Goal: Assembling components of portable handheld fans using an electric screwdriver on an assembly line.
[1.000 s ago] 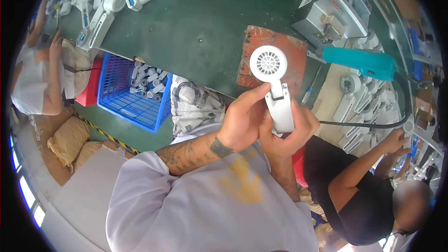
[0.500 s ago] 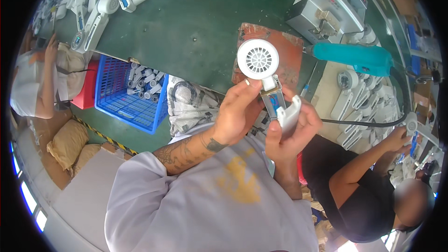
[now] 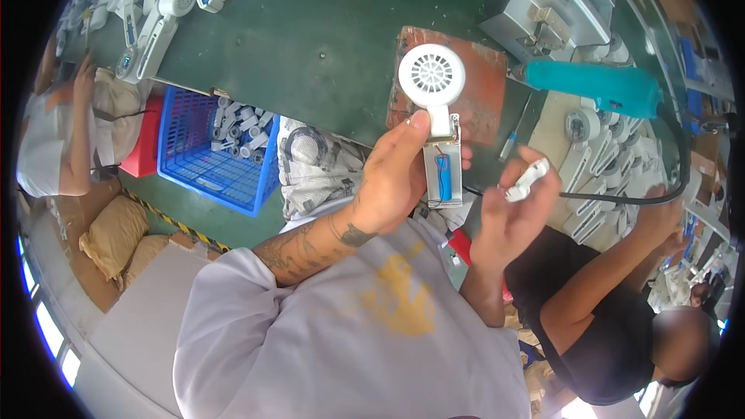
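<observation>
A white handheld fan (image 3: 431, 76) with a round slotted head is in my left hand (image 3: 390, 180), thumb pressed at its neck and fingers behind it. The handle hangs downward and is uncovered, baring a blue battery cell (image 3: 444, 177) and thin wires. Off to the right, my right hand (image 3: 508, 221) is closed on a small white plastic cover (image 3: 528, 181), apart from the fan. Beyond the fan lies a worn reddish-brown block (image 3: 481, 85) on the green bench (image 3: 310, 54).
A teal electric screwdriver (image 3: 590, 85) with a black cable lies at right, by a silver machine (image 3: 543, 12). White fan parts (image 3: 590, 163) lie near a co-worker's arm (image 3: 582, 295). A blue crate (image 3: 209, 178) holds small parts; more fans (image 3: 159, 39) pile far left.
My right hand has drawn the white cover away from the fan to the right. The fan has turned, and its handle now hangs straighter with the battery in fuller view.
</observation>
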The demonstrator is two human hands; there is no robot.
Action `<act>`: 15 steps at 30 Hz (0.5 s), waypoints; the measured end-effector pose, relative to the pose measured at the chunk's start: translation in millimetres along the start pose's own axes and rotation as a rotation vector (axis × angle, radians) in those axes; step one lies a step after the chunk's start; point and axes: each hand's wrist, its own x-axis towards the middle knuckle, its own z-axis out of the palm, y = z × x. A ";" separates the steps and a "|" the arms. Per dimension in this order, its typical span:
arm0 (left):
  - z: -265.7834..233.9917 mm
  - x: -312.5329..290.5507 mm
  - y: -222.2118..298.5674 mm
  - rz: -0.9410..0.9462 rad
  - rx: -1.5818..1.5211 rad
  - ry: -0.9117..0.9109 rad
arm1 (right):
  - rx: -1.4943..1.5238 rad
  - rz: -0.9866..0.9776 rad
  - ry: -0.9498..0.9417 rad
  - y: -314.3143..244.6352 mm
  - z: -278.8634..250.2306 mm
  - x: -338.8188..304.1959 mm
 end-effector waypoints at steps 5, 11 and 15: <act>-1.8 0.0 -1.1 -0.100 0.076 0.035 | 0.007 0.219 -0.106 -1.0 4.7 11.0; -8.3 -3.2 5.5 -0.167 0.215 -0.037 | 0.119 0.323 -0.136 0.1 4.5 19.2; -7.2 -3.3 0.9 -0.118 0.187 -0.027 | 0.130 0.332 -0.163 0.4 3.9 18.5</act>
